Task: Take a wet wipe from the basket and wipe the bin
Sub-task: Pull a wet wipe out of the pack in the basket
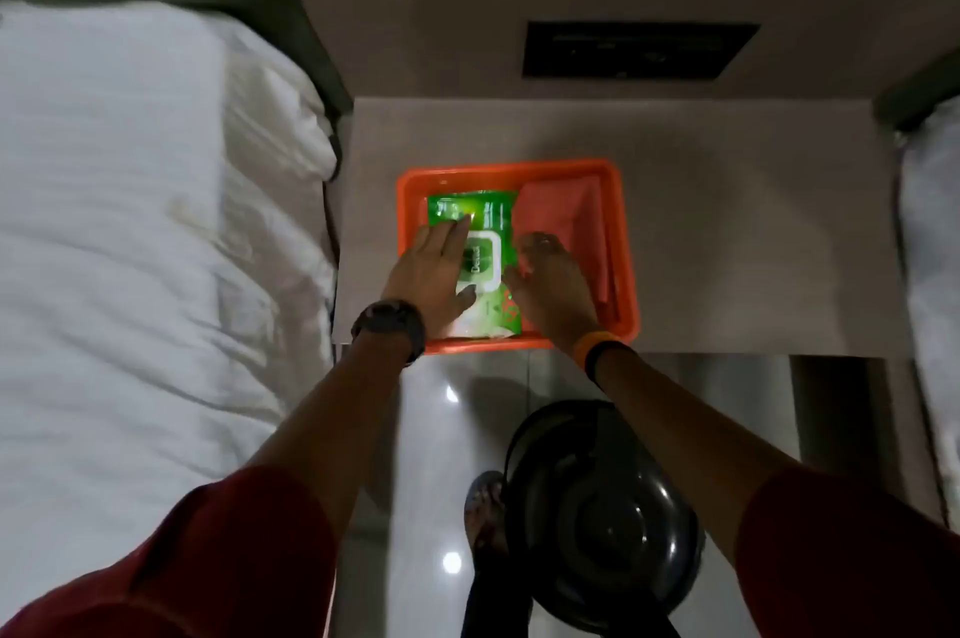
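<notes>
An orange basket (pixel 626 232) stands on the bedside table (pixel 727 247). Inside it lies a green wet wipe pack (pixel 485 221) with a white flip lid, next to a folded orange cloth (pixel 571 216). My left hand (pixel 431 273) rests flat on the left side of the pack, fingers spread. My right hand (pixel 550 284) hovers at the pack's right edge over the cloth, fingers curled and blurred. A round black bin (pixel 602 518) with a domed lid stands on the floor below, between my arms.
A bed with white sheets (pixel 130 247) fills the left side. Another white bed edge (pixel 935 247) shows at the far right. A dark wall panel (pixel 639 50) sits above the table. The glossy tiled floor (pixel 447 429) lies under the bin, with my sandalled foot (pixel 483 507) beside it.
</notes>
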